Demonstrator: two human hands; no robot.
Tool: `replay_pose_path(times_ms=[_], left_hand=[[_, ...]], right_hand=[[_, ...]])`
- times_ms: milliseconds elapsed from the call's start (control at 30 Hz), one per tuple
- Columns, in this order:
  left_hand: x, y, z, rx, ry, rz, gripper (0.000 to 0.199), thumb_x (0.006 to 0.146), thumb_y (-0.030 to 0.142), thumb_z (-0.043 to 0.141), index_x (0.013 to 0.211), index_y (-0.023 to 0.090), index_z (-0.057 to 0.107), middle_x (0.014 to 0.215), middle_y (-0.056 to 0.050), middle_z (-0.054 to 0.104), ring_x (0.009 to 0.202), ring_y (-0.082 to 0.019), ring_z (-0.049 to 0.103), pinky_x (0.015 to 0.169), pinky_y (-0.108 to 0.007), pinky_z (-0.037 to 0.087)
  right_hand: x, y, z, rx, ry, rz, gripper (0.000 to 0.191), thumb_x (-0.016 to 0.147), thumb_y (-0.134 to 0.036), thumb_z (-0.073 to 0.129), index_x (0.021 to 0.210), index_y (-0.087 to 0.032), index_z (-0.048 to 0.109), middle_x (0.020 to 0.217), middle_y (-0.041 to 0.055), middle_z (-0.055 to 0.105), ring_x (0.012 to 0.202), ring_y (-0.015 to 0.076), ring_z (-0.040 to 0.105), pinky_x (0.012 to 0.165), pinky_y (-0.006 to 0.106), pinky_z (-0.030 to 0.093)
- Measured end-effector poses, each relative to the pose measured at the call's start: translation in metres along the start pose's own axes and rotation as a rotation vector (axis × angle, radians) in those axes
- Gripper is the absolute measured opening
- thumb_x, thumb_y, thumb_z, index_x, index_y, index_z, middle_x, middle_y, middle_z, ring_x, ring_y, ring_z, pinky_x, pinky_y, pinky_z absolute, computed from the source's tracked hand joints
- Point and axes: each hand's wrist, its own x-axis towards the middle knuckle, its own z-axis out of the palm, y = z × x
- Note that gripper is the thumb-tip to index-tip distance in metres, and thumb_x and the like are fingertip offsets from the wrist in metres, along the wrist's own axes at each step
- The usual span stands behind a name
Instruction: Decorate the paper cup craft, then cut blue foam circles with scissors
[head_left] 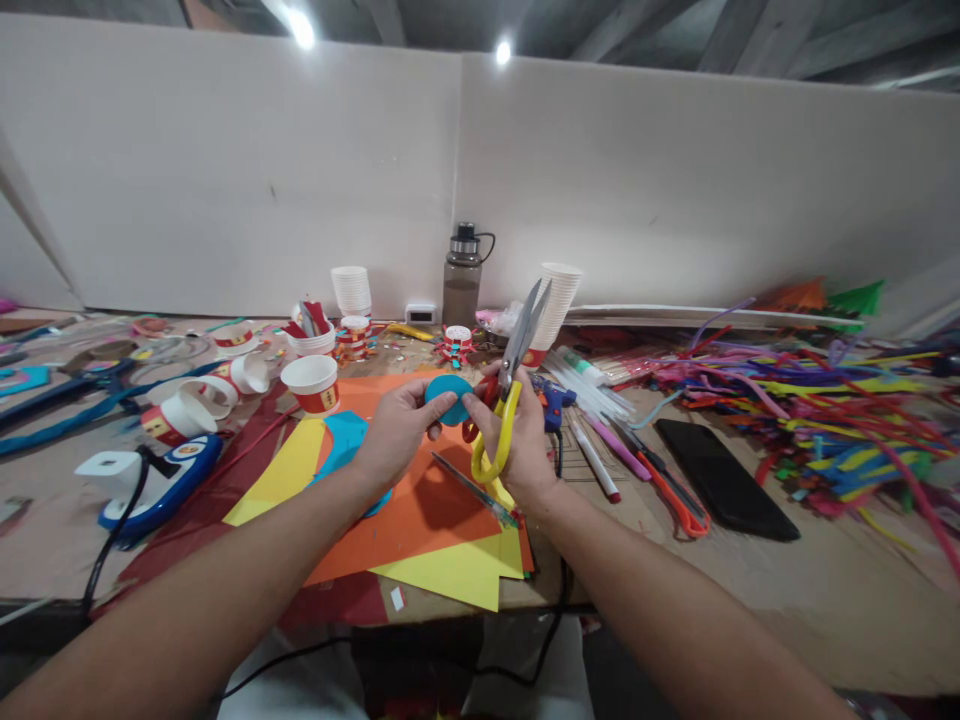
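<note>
A round blue paper disc (pixel 445 392) is pinched between the thumb and fingers of my left hand (pixel 401 425). My right hand (pixel 525 445) holds a pair of scissors (pixel 517 345) with yellow and red handles, blades pointing up and slightly parted. Its thumb also touches the disc's right edge. Beneath my hands lie orange paper (pixel 427 520), yellow paper (pixel 457 572) and a cut piece of blue paper (pixel 343 435). On the orange sheet rests a thin pointed tool (pixel 465 480), its kind unclear, partly under my right hand.
Paper cups (pixel 311 385) stand left of the sheets, others lie tipped. A bottle (pixel 462 275) and a cup stack (pixel 559 300) stand by the wall. Rightward are a blue glue gun (pixel 553 403), markers (pixel 596 460), a black phone (pixel 724 478) and many pipe cleaners (pixel 840 410). A black cable crosses the front edge.
</note>
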Motion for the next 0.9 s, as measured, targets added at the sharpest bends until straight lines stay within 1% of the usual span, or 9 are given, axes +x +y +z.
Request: replay_pose_path(times_ms=[67,133,233,300,367,433,567,700,900], left_hand=[[0.001,0.000,-0.001,0.009,0.009,-0.002,0.024,0.073,0.037,0.073,0.073,0.014,0.068,0.064,-0.001,0.060,0.051,-0.007,0.046,0.047,-0.021,0.036],[0.003,0.000,-0.002,-0.038,0.012,-0.028,0.023,0.070,0.036,0.076,0.072,0.014,0.069,0.064,-0.001,0.060,0.052,-0.007,0.047,0.046,-0.020,0.035],[0.009,-0.001,-0.006,-0.194,-0.006,-0.138,0.026,0.064,0.034,0.081,0.071,0.013,0.069,0.063,-0.002,0.060,0.051,-0.006,0.047,0.042,-0.017,0.033],[0.013,-0.001,-0.010,-0.285,-0.022,-0.226,0.029,0.061,0.035,0.083,0.067,0.013,0.066,0.059,-0.001,0.057,0.047,-0.004,0.044,0.039,-0.015,0.030],[0.016,-0.001,-0.014,-0.343,-0.034,-0.292,0.032,0.059,0.036,0.084,0.064,0.012,0.063,0.056,0.001,0.053,0.044,-0.003,0.040,0.037,-0.013,0.029],[0.018,-0.001,-0.017,-0.377,-0.040,-0.330,0.034,0.058,0.035,0.085,0.063,0.012,0.061,0.055,0.002,0.052,0.042,-0.002,0.039,0.036,-0.012,0.029],[0.016,0.000,-0.016,-0.400,-0.049,-0.326,0.031,0.060,0.033,0.085,0.065,0.012,0.062,0.056,0.002,0.053,0.043,-0.002,0.040,0.037,-0.011,0.031],[0.015,-0.001,-0.014,-0.383,-0.067,-0.285,0.030,0.060,0.032,0.084,0.069,0.011,0.065,0.058,0.001,0.056,0.048,-0.003,0.046,0.040,-0.012,0.034],[0.017,-0.004,-0.017,-0.328,-0.032,-0.218,0.029,0.061,0.031,0.084,0.072,0.010,0.067,0.063,-0.001,0.062,0.051,-0.005,0.049,0.043,-0.015,0.036]], right_hand=[[0.000,0.000,0.000,0.000,-0.008,-0.002,0.043,0.072,-0.039,0.072,0.099,-0.025,0.041,0.078,-0.0044,0.047,0.054,0.0075,0.046,0.049,0.023,0.044],[0.001,0.000,-0.001,-0.007,-0.035,0.000,0.043,0.072,-0.041,0.072,0.098,-0.025,0.042,0.076,-0.0044,0.047,0.054,0.0081,0.046,0.049,0.024,0.045],[0.006,0.003,-0.005,-0.032,-0.087,-0.003,0.040,0.073,-0.042,0.071,0.097,-0.025,0.045,0.073,-0.0046,0.048,0.057,0.0098,0.050,0.053,0.025,0.047],[0.010,0.005,-0.008,-0.029,-0.088,-0.007,0.038,0.076,-0.044,0.069,0.098,-0.024,0.046,0.073,-0.0043,0.050,0.061,0.0110,0.054,0.057,0.026,0.050],[0.013,0.008,-0.010,-0.008,-0.087,-0.005,0.038,0.078,-0.046,0.066,0.102,-0.024,0.046,0.074,-0.0041,0.052,0.064,0.0117,0.056,0.059,0.028,0.051],[0.014,0.008,-0.011,-0.006,-0.122,-0.007,0.038,0.080,-0.047,0.065,0.103,-0.025,0.046,0.074,-0.0043,0.053,0.062,0.0118,0.057,0.058,0.027,0.051],[0.012,0.001,-0.009,-0.081,-0.216,-0.035,0.039,0.077,-0.046,0.068,0.104,-0.024,0.049,0.073,-0.0034,0.056,0.058,0.0118,0.055,0.053,0.027,0.049],[0.009,-0.005,-0.007,-0.169,-0.171,-0.037,0.043,0.070,-0.046,0.074,0.099,-0.023,0.052,0.077,-0.0022,0.057,0.058,0.0111,0.054,0.053,0.027,0.049],[0.012,0.004,-0.008,-0.133,-0.137,-0.012,0.047,0.069,-0.045,0.075,0.103,-0.023,0.050,0.065,-0.0070,0.052,0.050,0.0097,0.050,0.049,0.025,0.045]])
